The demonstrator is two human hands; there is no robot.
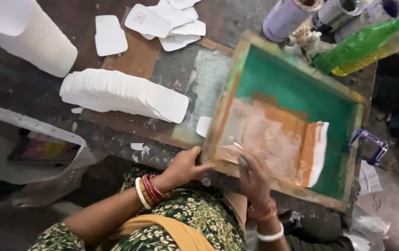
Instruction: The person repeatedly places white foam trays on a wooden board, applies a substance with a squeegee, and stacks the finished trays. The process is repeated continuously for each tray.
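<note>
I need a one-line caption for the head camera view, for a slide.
Left hand grips the wooden screen frame edge; right hand holds a thin tool over the mesh, beside a stack of white cards.

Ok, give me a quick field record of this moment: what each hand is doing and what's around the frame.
left hand: grips near corner of wooden screen frame
right hand: inside frame, holding a thin tool on the mesh
mesh: green, orange-taped patch in the middle
white cards: fanned stack left of frame; loose cards farther back
green bottle: lying beyond frame
blue clamp: at frame's right edge
</note>
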